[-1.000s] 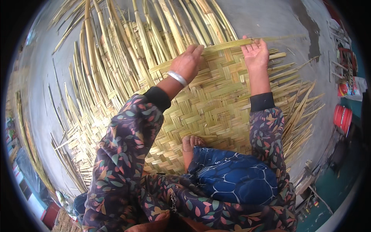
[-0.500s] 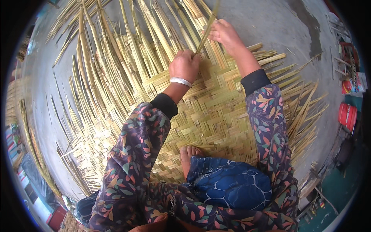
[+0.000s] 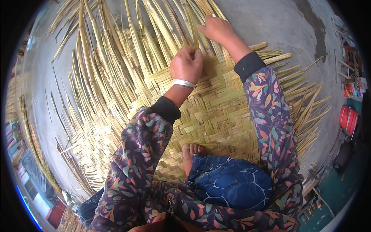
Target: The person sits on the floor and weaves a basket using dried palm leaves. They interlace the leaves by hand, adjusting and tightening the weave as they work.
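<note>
A partly woven cane mat (image 3: 208,112) spreads on the floor before me, its long unwoven split-cane strips fanning out at the far side. My left hand (image 3: 186,66) is closed at the far edge of the weave, pinching a greenish cane strip (image 3: 192,29) that rises away from it. Farther out and to the right, my right hand (image 3: 220,31) has its fingers curled over the pale upright cane strips (image 3: 221,11) and seems to grip one. Its fingertips are partly hidden. My bare foot (image 3: 192,150) rests on the near part of the mat.
Loose strip ends (image 3: 303,96) stick out at the mat's right side. A bundle of thin stalks (image 3: 36,143) lies at the far left. On the right stand a red round container (image 3: 348,118) and assorted household items. Grey floor (image 3: 270,23) surrounds the mat.
The greenish strip in my left hand, which leaned to the right, now stands more upright beside the others. My right hand has shifted slightly up and left, away from that strip.
</note>
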